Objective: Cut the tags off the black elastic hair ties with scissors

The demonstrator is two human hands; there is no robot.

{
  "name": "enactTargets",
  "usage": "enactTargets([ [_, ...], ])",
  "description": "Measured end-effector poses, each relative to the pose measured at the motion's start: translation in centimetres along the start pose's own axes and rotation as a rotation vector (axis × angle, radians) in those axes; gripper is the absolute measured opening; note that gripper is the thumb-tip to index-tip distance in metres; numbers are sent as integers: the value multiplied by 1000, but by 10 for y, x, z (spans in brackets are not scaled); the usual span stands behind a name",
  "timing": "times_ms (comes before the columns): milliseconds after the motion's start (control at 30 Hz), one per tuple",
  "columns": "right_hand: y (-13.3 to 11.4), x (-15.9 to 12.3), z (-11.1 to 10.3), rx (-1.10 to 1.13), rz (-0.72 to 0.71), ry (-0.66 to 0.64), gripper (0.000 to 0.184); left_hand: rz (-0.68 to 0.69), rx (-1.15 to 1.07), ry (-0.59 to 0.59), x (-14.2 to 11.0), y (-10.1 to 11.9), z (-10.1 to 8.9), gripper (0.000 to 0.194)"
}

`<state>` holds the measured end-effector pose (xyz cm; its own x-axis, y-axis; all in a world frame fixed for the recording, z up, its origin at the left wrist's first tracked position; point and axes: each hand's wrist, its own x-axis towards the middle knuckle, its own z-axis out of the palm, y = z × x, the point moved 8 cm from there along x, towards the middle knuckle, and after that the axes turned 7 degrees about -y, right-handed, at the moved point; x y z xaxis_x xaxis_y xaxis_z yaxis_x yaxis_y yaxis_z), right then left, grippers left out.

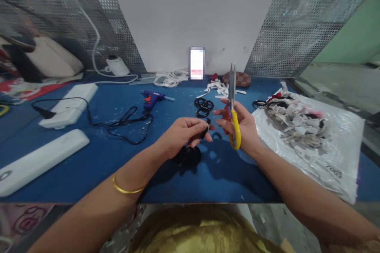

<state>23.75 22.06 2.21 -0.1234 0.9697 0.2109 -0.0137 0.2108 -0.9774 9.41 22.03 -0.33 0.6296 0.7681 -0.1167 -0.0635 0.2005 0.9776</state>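
Between the thumb and fingers of my left hand [190, 130] is a small black strip [204, 132], perhaps fabric or elastic; most of it is covered by the fingers. A bunched black bundle [187, 156] lies on the table just under that hand. In my right hand [245, 124] rests a pair of scissors [232, 99] with yellow and red handles, its blades pointing up and away, nearly together. My right fingers are partly spread near the left fingertips. Several black elastic loops [204, 106] lie just beyond both hands.
A blue glue gun [152, 99] with a black cord lies left of centre, near a white power strip [69, 106] and a long white case [44, 162]. Fabric scraps [303, 120] are heaped on a white plastic bag [341, 134] at right. A phone [196, 63] stands at the back.
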Motion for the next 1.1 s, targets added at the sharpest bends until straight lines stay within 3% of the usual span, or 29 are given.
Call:
enactTargets([
  [200,9,-4,21,143,141,-209,52,-58,-22,-35,1,-6,6,30],
  [400,16,-4,13,176,156,-96,48,-23,-44,38,2,-6,1,24],
  [667,22,-5,18,284,192,-115,49,9,82,157,-2,-1,-8,22],
  [933,25,-6,20,253,203,-133,47,-50,42,37,3,-14,-2,19],
  [1000,25,-6,19,258,196,-122,50,-13,54,77,3,-11,-5,16],
  [1100,24,-6,16,251,169,-96,52,154,136,189,-1,4,-9,10],
])
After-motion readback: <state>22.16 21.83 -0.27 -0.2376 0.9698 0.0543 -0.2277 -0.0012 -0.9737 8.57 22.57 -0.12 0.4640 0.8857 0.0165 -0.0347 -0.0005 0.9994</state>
